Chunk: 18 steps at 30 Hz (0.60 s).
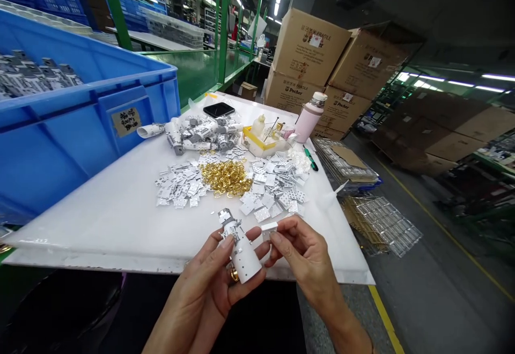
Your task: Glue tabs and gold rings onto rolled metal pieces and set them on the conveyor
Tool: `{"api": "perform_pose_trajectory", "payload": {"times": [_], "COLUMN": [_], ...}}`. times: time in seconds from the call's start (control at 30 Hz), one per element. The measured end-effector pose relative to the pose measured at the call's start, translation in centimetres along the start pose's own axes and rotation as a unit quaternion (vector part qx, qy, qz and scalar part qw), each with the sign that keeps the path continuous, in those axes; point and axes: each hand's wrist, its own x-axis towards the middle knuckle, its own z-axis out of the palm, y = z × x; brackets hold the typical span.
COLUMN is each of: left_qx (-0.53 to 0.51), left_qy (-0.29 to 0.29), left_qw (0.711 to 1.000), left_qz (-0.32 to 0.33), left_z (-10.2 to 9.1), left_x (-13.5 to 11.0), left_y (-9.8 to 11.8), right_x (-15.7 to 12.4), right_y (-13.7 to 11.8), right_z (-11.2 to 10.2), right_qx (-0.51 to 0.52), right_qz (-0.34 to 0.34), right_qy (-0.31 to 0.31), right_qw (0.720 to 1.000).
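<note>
My left hand [205,284] grips a white cylindrical part [243,256] that has small metal fittings at its upper end. A bit of gold shows low on the cylinder, by my fingers. My right hand [301,252] pinches a small white piece [269,228] between finger and thumb, close beside the cylinder's upper end. Both hands are just past the near edge of a white table [100,209]. On it lie a heap of gold rings [223,178], loose perforated white-and-silver plates [273,187] and a pile of similar rolled parts [201,134].
A blue plastic crate [80,102] of finished parts stands left of the table. At the far end lie a black phone [219,110], a pink flask [309,118] and a yellow-edged tray [257,142]. Wire racks [382,225] sit off the right edge, with cardboard boxes [309,59] behind.
</note>
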Motion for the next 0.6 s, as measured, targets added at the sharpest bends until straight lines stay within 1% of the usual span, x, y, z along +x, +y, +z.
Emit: {"api": "perform_pose_trajectory", "payload": {"times": [0.13,0.3,0.37,0.47,0.6], "left_qx": [0.002,-0.022,-0.012,0.013,0.014], "left_qy": [0.018,-0.039,-0.038,-0.023,-0.024], "left_qw": [1.0,0.999,0.999,0.999,0.998], "left_qz": [0.005,-0.003,-0.009,-0.028,-0.063], "left_z": [0.0,-0.4,-0.3,0.1,0.1], "left_x": [0.0,0.1,0.0,-0.3,-0.3], "left_y": [0.2,0.5,0.7,0.8,0.8], "right_x": [-0.7,-1.8,-2.0,-2.0,-1.6], "right_y": [0.1,-0.1,-0.3,-0.8,-1.7], "right_z": [-0.5,-1.0,-1.0,-0.6,0.0], "right_qx": [-0.048,-0.105,-0.125,-0.173,-0.264], "right_qz": [-0.034,-0.093,-0.134,-0.212,-0.314], "right_qy": [0.022,0.036,0.05,0.049,0.006], "right_qw": [0.998,0.989,0.982,0.961,0.912]}}
